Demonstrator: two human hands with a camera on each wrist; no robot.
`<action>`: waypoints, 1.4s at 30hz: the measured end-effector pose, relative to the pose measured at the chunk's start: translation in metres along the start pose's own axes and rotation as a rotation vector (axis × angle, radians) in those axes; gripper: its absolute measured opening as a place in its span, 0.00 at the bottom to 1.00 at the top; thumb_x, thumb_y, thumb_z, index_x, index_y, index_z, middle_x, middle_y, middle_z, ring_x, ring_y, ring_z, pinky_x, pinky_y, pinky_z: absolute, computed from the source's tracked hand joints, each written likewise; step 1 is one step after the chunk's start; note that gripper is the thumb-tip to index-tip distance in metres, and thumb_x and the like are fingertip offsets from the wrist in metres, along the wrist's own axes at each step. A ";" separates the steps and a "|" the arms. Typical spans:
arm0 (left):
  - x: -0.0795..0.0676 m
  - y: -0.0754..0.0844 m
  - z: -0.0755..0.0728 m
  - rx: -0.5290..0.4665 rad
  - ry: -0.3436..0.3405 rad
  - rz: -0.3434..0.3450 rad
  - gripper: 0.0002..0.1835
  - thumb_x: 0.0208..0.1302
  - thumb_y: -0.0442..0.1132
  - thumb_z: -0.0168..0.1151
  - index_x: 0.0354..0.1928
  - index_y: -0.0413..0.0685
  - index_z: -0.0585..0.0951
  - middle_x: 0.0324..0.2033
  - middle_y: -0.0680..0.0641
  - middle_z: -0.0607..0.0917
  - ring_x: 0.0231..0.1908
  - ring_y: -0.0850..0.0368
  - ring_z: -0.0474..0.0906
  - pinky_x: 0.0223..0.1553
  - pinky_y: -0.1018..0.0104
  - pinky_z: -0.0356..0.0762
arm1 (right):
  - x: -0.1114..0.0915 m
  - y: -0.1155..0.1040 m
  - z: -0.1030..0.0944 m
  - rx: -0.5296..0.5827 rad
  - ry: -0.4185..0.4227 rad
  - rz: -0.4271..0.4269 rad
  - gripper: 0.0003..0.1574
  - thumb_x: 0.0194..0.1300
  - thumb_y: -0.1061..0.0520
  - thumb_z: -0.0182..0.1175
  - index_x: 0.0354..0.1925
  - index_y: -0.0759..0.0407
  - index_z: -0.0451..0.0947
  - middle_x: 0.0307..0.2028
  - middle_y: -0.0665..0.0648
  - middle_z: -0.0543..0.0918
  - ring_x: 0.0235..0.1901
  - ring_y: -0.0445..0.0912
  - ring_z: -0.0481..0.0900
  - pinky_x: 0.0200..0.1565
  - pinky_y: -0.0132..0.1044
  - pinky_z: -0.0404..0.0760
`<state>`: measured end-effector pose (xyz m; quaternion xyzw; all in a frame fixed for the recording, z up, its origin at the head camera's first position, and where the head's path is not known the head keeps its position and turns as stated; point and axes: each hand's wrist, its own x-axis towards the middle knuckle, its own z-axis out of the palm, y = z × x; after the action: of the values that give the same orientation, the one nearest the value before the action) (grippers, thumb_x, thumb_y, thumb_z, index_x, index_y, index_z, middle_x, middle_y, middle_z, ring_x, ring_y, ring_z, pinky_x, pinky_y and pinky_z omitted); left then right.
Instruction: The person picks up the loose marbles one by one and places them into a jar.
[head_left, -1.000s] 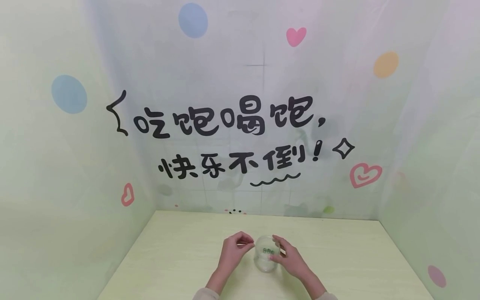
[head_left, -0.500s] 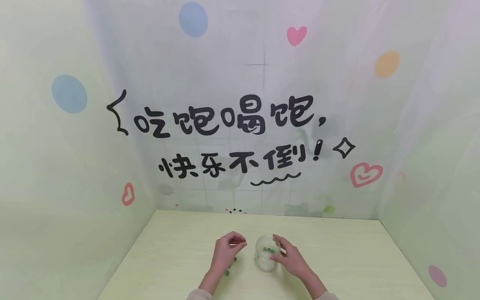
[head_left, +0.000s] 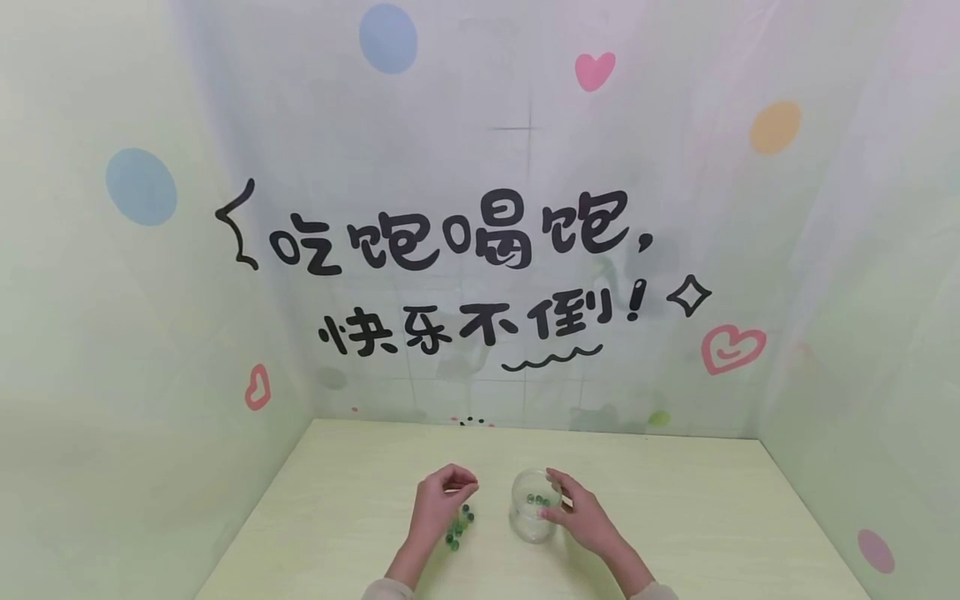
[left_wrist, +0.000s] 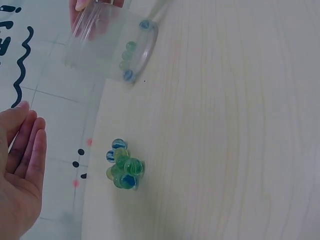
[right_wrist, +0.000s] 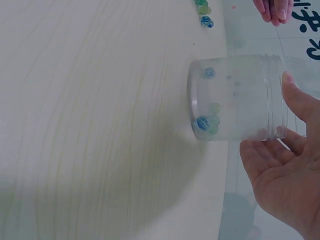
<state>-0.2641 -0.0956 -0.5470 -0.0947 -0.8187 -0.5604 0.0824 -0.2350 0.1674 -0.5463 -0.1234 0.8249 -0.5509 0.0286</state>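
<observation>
Over on the left, a pale sleeve (head_left: pixel 387 590) is leading up to the person's left hand (head_left: pixel 442 504), which is hovering above the pale wooden table (head_left: pixel 352 483). Its fingers are lying close side by side, with the thumb tip meeting the forefinger; whether anything is sitting in that pinch, I cannot tell.

Just to the right of that hand and lower down, a small heap of marbles (head_left: pixel 458 527) is resting on the table, green, yellowish and blue-streaked ones touching each other. The heap is lying clear of the fingertips, which are pointing over it toward the middle.

Next along, a clear jar (head_left: pixel 527 522) is standing mouth-up, well apart from the left fingertips. A few loose marbles (right_wrist: pixel 213 120), green and blue-streaked, are lying on its bottom, below where it is being held.

At the far right, the right hand (head_left: pixel 587 521) is clasping the jar's upper part, the thumb pressing near the ridged neck and the fingers wrapping the side nearest it.
</observation>
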 end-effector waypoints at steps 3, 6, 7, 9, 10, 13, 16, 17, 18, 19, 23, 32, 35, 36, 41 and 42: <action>0.002 -0.004 -0.003 0.008 0.000 0.001 0.06 0.61 0.35 0.69 0.38 0.40 0.84 0.35 0.44 0.89 0.36 0.61 0.84 0.39 0.80 0.83 | 0.000 0.000 0.000 0.000 -0.002 0.004 0.43 0.64 0.60 0.66 0.70 0.72 0.59 0.69 0.77 0.65 0.68 0.73 0.62 0.64 0.61 0.72; 0.003 -0.008 -0.006 0.016 -0.002 -0.012 0.06 0.61 0.33 0.69 0.39 0.40 0.84 0.36 0.44 0.89 0.36 0.61 0.84 0.39 0.80 0.83 | 0.000 0.001 -0.001 -0.006 -0.003 0.005 0.44 0.64 0.60 0.66 0.70 0.73 0.59 0.68 0.77 0.65 0.68 0.73 0.63 0.64 0.61 0.73; 0.003 -0.009 -0.007 0.021 -0.001 -0.017 0.06 0.61 0.33 0.68 0.39 0.40 0.84 0.36 0.44 0.89 0.36 0.62 0.84 0.40 0.79 0.83 | 0.000 0.001 -0.001 -0.006 -0.003 0.004 0.44 0.64 0.60 0.66 0.70 0.73 0.59 0.68 0.77 0.66 0.68 0.73 0.63 0.64 0.61 0.73; 0.004 -0.013 -0.009 0.039 0.001 -0.016 0.05 0.61 0.32 0.68 0.39 0.40 0.84 0.35 0.44 0.89 0.35 0.63 0.83 0.39 0.78 0.83 | 0.001 0.001 -0.001 -0.011 -0.002 0.001 0.43 0.64 0.60 0.66 0.70 0.73 0.59 0.68 0.77 0.66 0.68 0.73 0.63 0.64 0.61 0.74; 0.004 -0.015 -0.010 0.047 0.001 -0.023 0.05 0.61 0.33 0.68 0.39 0.41 0.84 0.35 0.44 0.89 0.35 0.63 0.83 0.39 0.78 0.83 | 0.001 0.001 -0.001 -0.014 -0.002 -0.002 0.43 0.64 0.60 0.66 0.70 0.72 0.59 0.68 0.77 0.66 0.68 0.73 0.63 0.63 0.61 0.74; 0.004 -0.021 -0.013 0.075 0.007 -0.040 0.05 0.60 0.33 0.69 0.38 0.42 0.84 0.35 0.46 0.89 0.34 0.64 0.83 0.40 0.77 0.83 | 0.001 0.001 -0.001 -0.014 -0.004 -0.007 0.43 0.64 0.60 0.66 0.70 0.72 0.59 0.68 0.77 0.66 0.68 0.73 0.63 0.64 0.61 0.74; 0.003 -0.027 -0.015 0.095 0.004 -0.065 0.05 0.60 0.34 0.69 0.38 0.42 0.84 0.35 0.46 0.89 0.34 0.66 0.82 0.39 0.77 0.82 | 0.001 0.001 0.000 -0.004 -0.004 -0.003 0.43 0.64 0.60 0.66 0.70 0.72 0.59 0.68 0.77 0.65 0.68 0.72 0.63 0.64 0.61 0.73; 0.002 -0.028 -0.016 0.105 0.002 -0.060 0.05 0.60 0.34 0.69 0.38 0.42 0.84 0.34 0.46 0.89 0.34 0.65 0.82 0.39 0.77 0.82 | 0.001 0.001 0.000 -0.005 -0.006 -0.004 0.43 0.65 0.60 0.66 0.71 0.72 0.59 0.68 0.76 0.65 0.68 0.72 0.62 0.65 0.60 0.72; 0.001 -0.030 -0.017 0.110 -0.001 -0.069 0.05 0.60 0.34 0.69 0.38 0.42 0.84 0.34 0.46 0.89 0.33 0.66 0.82 0.38 0.77 0.82 | 0.001 0.001 0.000 -0.001 -0.006 -0.002 0.43 0.65 0.60 0.66 0.71 0.71 0.59 0.69 0.76 0.65 0.69 0.72 0.62 0.65 0.61 0.72; 0.000 -0.031 -0.018 0.114 -0.003 -0.076 0.05 0.60 0.33 0.69 0.38 0.42 0.84 0.34 0.46 0.89 0.33 0.65 0.82 0.38 0.77 0.82 | 0.001 0.001 0.000 0.000 -0.006 -0.002 0.43 0.65 0.60 0.66 0.71 0.71 0.59 0.69 0.76 0.65 0.69 0.73 0.62 0.65 0.61 0.72; -0.004 -0.036 -0.021 0.128 -0.018 -0.103 0.05 0.59 0.32 0.69 0.37 0.42 0.85 0.33 0.47 0.89 0.33 0.64 0.82 0.36 0.77 0.81 | 0.000 0.001 0.001 0.000 -0.007 0.003 0.43 0.65 0.60 0.66 0.71 0.71 0.59 0.69 0.76 0.65 0.69 0.72 0.62 0.65 0.60 0.72; -0.013 -0.043 -0.025 0.128 -0.059 -0.106 0.05 0.59 0.31 0.69 0.37 0.40 0.84 0.33 0.47 0.89 0.33 0.62 0.82 0.36 0.77 0.80 | 0.001 0.002 0.000 -0.001 -0.007 0.005 0.43 0.65 0.61 0.66 0.71 0.71 0.59 0.69 0.76 0.65 0.68 0.72 0.63 0.65 0.60 0.73; -0.017 -0.046 -0.026 0.140 -0.075 -0.118 0.05 0.58 0.31 0.69 0.37 0.41 0.84 0.32 0.48 0.89 0.33 0.62 0.81 0.36 0.77 0.80 | 0.001 0.003 0.000 -0.002 -0.011 0.004 0.43 0.65 0.61 0.65 0.71 0.71 0.58 0.69 0.76 0.65 0.68 0.72 0.63 0.64 0.60 0.73; -0.018 -0.046 -0.027 0.143 -0.080 -0.122 0.05 0.58 0.31 0.69 0.36 0.42 0.85 0.32 0.48 0.89 0.33 0.62 0.82 0.35 0.78 0.79 | 0.001 0.003 0.000 -0.001 -0.010 0.005 0.42 0.65 0.61 0.65 0.71 0.71 0.58 0.69 0.76 0.65 0.68 0.72 0.63 0.64 0.60 0.73; -0.025 -0.047 -0.029 0.146 -0.105 -0.083 0.05 0.57 0.31 0.70 0.35 0.42 0.84 0.32 0.47 0.89 0.33 0.61 0.83 0.35 0.78 0.81 | 0.001 0.002 0.000 -0.006 -0.003 0.003 0.42 0.65 0.61 0.66 0.71 0.71 0.59 0.69 0.76 0.66 0.68 0.72 0.63 0.65 0.60 0.73; -0.026 -0.047 -0.030 0.147 -0.110 -0.078 0.05 0.57 0.31 0.70 0.35 0.42 0.84 0.32 0.47 0.89 0.32 0.61 0.83 0.35 0.78 0.81 | 0.001 0.002 0.000 -0.007 -0.001 0.002 0.42 0.64 0.61 0.66 0.71 0.71 0.59 0.68 0.76 0.66 0.68 0.72 0.63 0.65 0.60 0.73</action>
<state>-0.2498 -0.1416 -0.5851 -0.0872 -0.8639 -0.4955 0.0222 -0.2360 0.1679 -0.5482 -0.1227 0.8271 -0.5478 0.0290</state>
